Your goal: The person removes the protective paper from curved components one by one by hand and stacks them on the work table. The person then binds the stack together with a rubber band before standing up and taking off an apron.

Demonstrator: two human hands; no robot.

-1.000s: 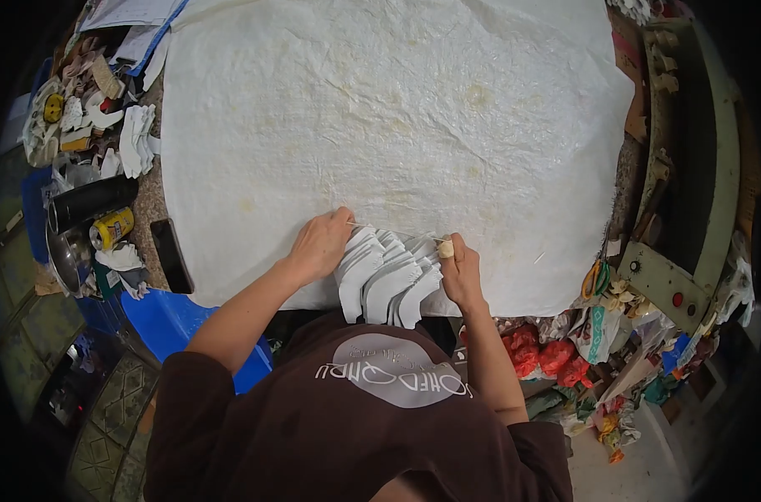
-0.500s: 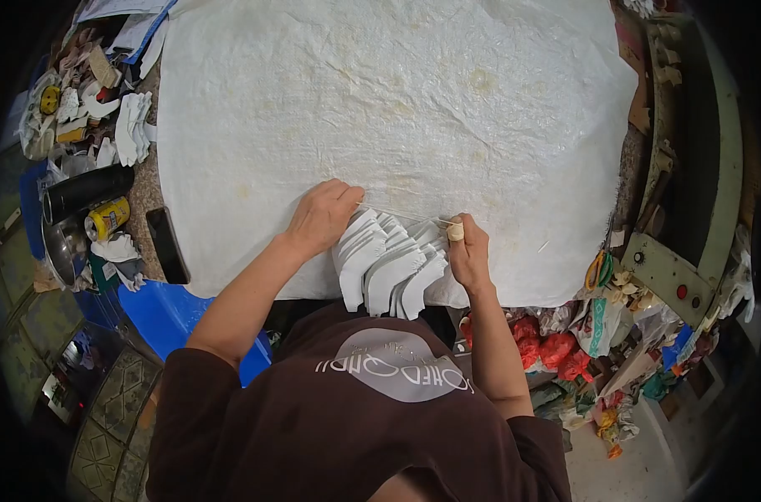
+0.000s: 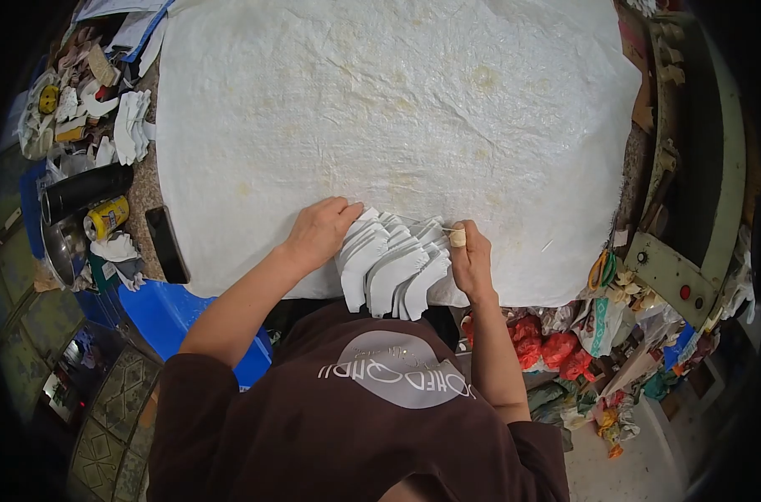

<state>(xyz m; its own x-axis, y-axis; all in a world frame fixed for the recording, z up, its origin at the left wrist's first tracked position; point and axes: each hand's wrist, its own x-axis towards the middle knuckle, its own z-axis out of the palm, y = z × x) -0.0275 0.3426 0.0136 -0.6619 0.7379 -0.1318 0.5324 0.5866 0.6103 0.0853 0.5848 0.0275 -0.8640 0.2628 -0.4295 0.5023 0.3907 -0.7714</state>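
Several bundles of white curved cut pieces lie fanned at the near edge of the table, close to my shirt. A thin pale string runs across their far ends. My left hand is closed in a pinch at the string's left end, beside the upper left corner of the pieces. Closed at the right side of the pieces, my right hand grips the string's other end. A tan wrap covers one of its digits. Parts of the string are hidden by the fingers.
A white woven sheet covers the table. Along the left edge are a phone, a yellow can, a black cylinder and more white pieces. Scissors and a green machine frame stand at right.
My left hand has come down toward my body, and the string now lies lower, closer to the tops of the pieces. My right hand has shifted only slightly.
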